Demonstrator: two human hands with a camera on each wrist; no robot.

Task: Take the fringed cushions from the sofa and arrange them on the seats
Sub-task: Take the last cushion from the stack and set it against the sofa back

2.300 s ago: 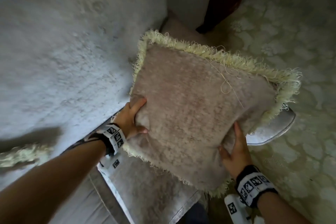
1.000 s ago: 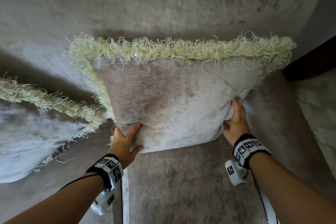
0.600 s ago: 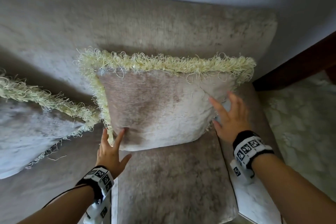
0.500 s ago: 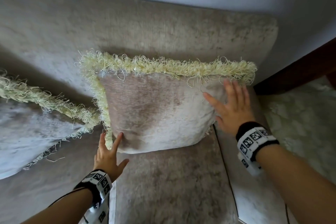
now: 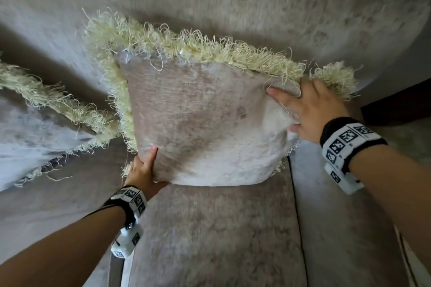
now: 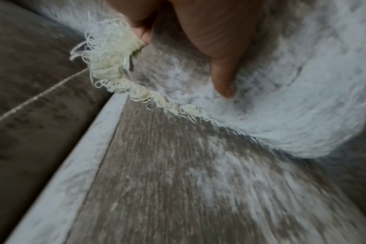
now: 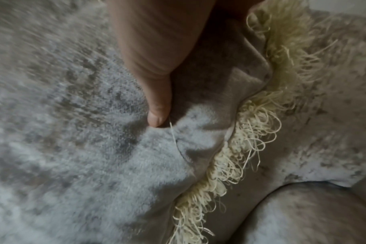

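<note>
A beige velvet cushion with cream fringe [image 5: 205, 123] stands upright on the sofa seat [image 5: 210, 240], leaning toward the backrest [image 5: 233, 7]. My left hand [image 5: 144, 170] grips its lower left corner, thumb on the front face and fingers behind. In the left wrist view the thumb [image 6: 219, 66] presses into the cushion [image 6: 282, 99] beside the corner fringe. My right hand [image 5: 310, 109] holds the upper right corner, fingers over the fringe. The right wrist view shows the thumb [image 7: 155, 99] dug into bunched cushion fabric [image 7: 73, 148]. A second fringed cushion [image 5: 35, 128] lies at the left.
The sofa's padded arm [image 5: 349, 228] runs along the right of the seat. Beyond it lie a pale patterned rug [image 5: 415, 142] and a dark wooden piece [image 5: 396, 105]. A seam [image 6: 42, 94] divides this seat from the one on the left.
Both hands lay flat against the cushion half a second ago; now they grip it. The right hand has climbed to the upper right corner, and the left has closed on the lower left corner.
</note>
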